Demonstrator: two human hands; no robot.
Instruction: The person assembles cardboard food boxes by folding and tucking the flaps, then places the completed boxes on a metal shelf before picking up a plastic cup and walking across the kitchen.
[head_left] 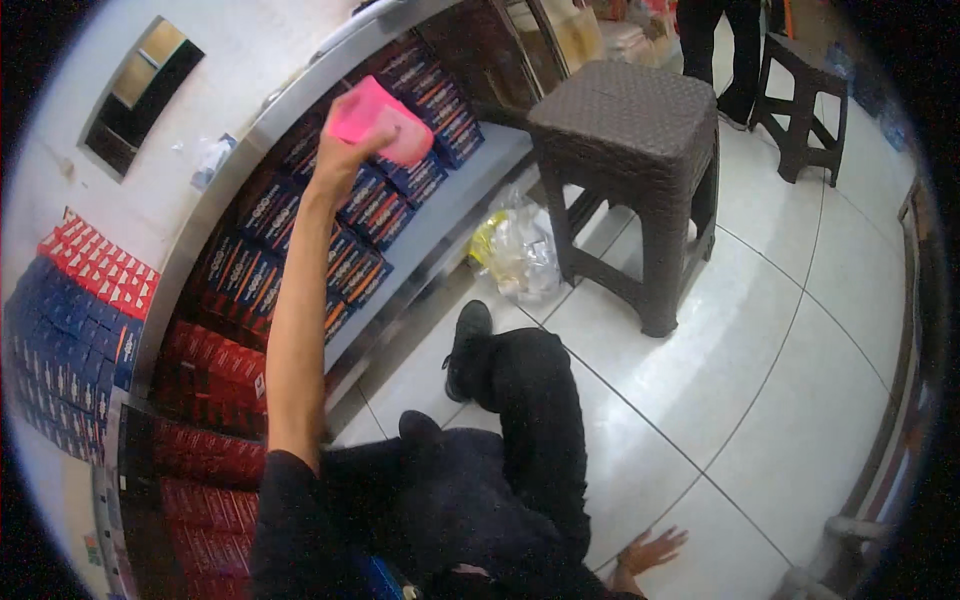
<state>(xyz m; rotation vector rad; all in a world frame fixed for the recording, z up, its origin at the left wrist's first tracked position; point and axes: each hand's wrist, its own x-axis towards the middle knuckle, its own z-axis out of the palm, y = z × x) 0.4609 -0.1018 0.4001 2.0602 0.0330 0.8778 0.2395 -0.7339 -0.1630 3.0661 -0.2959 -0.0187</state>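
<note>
My left arm reaches up and forward to the shelf of boxes. In its grip my left hand (350,140) has a bright pink cloth (395,125), folded over, held in front of the stacked dark blue boxes (375,205). Whether the cloth touches the boxes I cannot tell. Low on the right, my right hand (652,552) is open and empty, fingers spread, at the white tiled floor (690,400) beside my bent leg.
A dark woven-pattern plastic stool (630,120) stands ahead, with a clear plastic bag (518,250) beside it. Red boxes (205,430) fill the lower left shelves. Farther off are a second stool (800,100) and another person's legs (720,50).
</note>
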